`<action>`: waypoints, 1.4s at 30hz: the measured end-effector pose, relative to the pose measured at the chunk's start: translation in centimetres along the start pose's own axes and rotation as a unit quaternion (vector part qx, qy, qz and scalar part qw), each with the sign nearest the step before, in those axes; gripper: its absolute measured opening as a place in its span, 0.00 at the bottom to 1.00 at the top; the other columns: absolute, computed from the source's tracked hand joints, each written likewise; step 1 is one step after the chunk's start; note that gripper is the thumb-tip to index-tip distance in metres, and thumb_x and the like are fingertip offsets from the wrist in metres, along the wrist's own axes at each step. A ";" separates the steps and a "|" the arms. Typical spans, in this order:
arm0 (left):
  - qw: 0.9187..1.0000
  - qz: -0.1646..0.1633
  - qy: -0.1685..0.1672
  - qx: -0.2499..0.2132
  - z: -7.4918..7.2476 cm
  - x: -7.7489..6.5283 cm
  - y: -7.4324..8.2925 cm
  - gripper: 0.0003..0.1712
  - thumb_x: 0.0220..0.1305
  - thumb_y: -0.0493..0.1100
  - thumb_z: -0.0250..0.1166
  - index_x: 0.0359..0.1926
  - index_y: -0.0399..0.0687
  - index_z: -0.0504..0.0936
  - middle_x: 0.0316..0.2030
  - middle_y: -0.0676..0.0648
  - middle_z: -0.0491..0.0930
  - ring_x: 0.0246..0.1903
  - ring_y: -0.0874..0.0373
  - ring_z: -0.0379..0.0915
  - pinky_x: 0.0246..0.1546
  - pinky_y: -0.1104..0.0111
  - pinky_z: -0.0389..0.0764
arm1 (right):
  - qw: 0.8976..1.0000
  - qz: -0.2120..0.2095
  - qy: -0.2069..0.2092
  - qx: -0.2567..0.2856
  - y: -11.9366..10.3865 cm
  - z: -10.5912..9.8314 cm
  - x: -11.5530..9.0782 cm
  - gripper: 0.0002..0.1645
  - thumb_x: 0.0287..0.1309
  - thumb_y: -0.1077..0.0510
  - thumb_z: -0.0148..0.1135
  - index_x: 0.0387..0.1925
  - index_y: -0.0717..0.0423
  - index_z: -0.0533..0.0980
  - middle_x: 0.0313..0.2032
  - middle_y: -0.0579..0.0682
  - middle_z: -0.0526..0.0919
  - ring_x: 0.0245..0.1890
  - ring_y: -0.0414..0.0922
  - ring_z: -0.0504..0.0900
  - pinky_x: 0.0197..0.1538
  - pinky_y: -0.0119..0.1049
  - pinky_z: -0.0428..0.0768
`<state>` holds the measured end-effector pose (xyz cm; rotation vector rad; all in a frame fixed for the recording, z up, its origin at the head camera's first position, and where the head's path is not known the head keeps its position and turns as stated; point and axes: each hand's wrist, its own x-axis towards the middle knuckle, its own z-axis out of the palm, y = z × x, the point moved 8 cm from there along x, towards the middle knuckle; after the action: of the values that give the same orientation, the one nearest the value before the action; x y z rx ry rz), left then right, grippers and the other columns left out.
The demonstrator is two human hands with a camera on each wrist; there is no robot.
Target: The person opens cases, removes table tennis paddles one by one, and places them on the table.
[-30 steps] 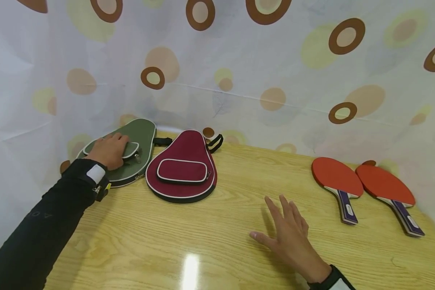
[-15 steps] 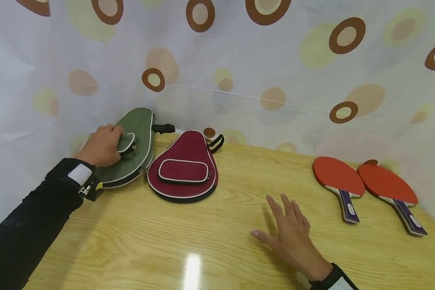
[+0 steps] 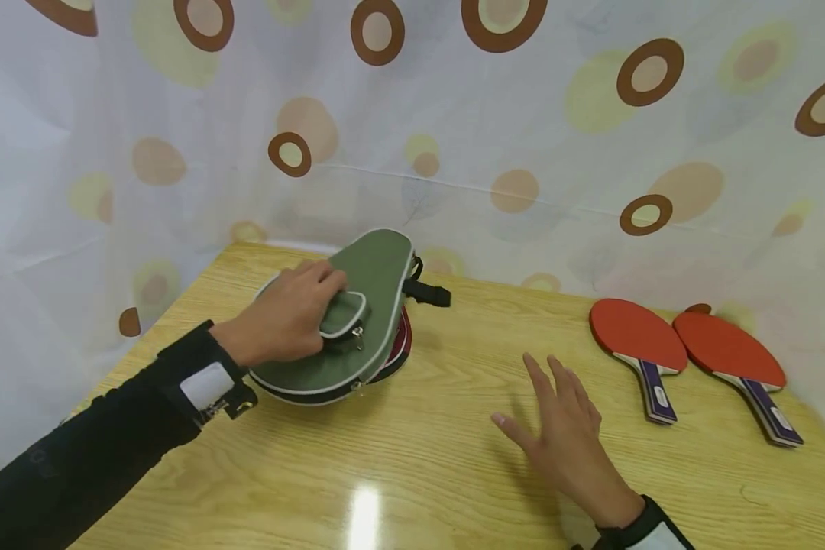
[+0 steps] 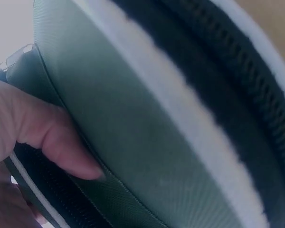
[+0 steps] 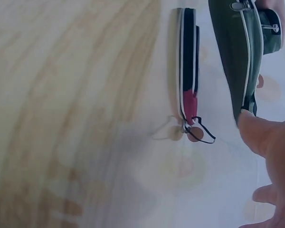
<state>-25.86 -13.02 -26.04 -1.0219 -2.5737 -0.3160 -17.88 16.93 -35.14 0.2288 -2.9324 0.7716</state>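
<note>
My left hand point(image 3: 282, 317) grips the front pocket of a green table tennis bat case point(image 3: 378, 267) with white piping and a black strap. In the left wrist view the thumb point(image 4: 69, 147) presses against the seam beside the pocket's zip. The green case is held above a maroon bat case point(image 3: 402, 340), which it mostly covers in the head view. From the right wrist, a gap shows between the maroon case point(image 5: 188, 61) lying on the table and the green case. My right hand point(image 3: 567, 435) hovers over the table, fingers spread, holding nothing.
Two red table tennis bats point(image 3: 639, 336) with blue handles lie side by side at the right of the wooden table point(image 3: 454, 397). A white patterned sheet point(image 3: 454, 114) hangs behind the table and along its left side.
My left hand has lifted the green case from the table's back left and carried it right, over the maroon case. The right hand has shifted only slightly.
</note>
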 end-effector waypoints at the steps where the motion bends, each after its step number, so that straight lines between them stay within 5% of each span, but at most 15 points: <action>1: 1.000 0.017 -0.004 -0.004 0.3 0.2 1.3 0.24 0.39 0.29 0.64 0.44 0.40 0.76 0.40 0.42 0.74 0.40 0.46 0.70 0.38 0.55 0.73 | 1.000 -0.003 0.010 0.000 -0.1 -0.4 0.1 0.52 0.66 0.42 0.65 0.78 0.59 0.51 0.74 0.73 0.46 0.73 0.75 0.43 0.59 0.79 0.45; 11: 0.988 0.123 -0.091 -0.001 5.0 2.2 11.4 0.25 0.55 0.47 0.74 0.52 0.46 0.76 0.47 0.47 0.73 0.49 0.50 0.71 0.51 0.55 0.74 | 0.990 -0.058 0.125 0.020 -1.2 -3.6 0.2 0.44 0.67 0.51 0.66 0.77 0.58 0.57 0.74 0.71 0.52 0.71 0.75 0.50 0.57 0.80 0.49; 19: 0.981 0.137 -0.135 0.029 8.0 2.8 16.9 0.32 0.55 0.46 0.71 0.61 0.50 0.75 0.52 0.48 0.74 0.52 0.55 0.71 0.55 0.59 0.73 | 0.994 -0.049 0.095 0.000 0.0 -3.5 0.3 0.41 0.67 0.51 0.65 0.75 0.59 0.60 0.72 0.74 0.55 0.70 0.76 0.53 0.55 0.79 0.54; 24: 0.971 0.181 -0.151 0.050 9.5 2.5 19.5 0.34 0.56 0.51 0.73 0.64 0.53 0.74 0.55 0.49 0.74 0.56 0.56 0.70 0.57 0.61 0.73 | 0.997 -0.038 0.068 -0.017 1.0 -3.2 0.5 0.41 0.67 0.48 0.65 0.75 0.58 0.61 0.71 0.74 0.56 0.69 0.74 0.56 0.55 0.77 0.57; 33: 0.952 0.242 -0.169 0.088 10.9 2.2 19.6 0.35 0.62 0.49 0.71 0.69 0.57 0.70 0.63 0.50 0.71 0.63 0.55 0.67 0.65 0.62 0.67 | 0.997 -0.024 -0.047 -0.055 3.9 -1.0 0.9 0.45 0.64 0.41 0.66 0.74 0.58 0.63 0.71 0.73 0.58 0.68 0.75 0.57 0.54 0.77 0.60; 42: 0.953 0.262 -0.073 0.133 10.3 2.5 17.3 0.19 0.73 0.42 0.61 0.60 0.67 0.76 0.57 0.50 0.71 0.56 0.55 0.66 0.64 0.61 0.66 | 0.997 -0.039 -0.053 -0.051 5.4 -1.5 1.5 0.49 0.56 0.37 0.72 0.69 0.60 0.64 0.65 0.71 0.67 0.62 0.71 0.68 0.53 0.70 0.68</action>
<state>-17.96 4.27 -33.10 -1.6021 -2.2605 0.2463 -20.23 22.19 -36.20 0.3834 -3.0311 0.6158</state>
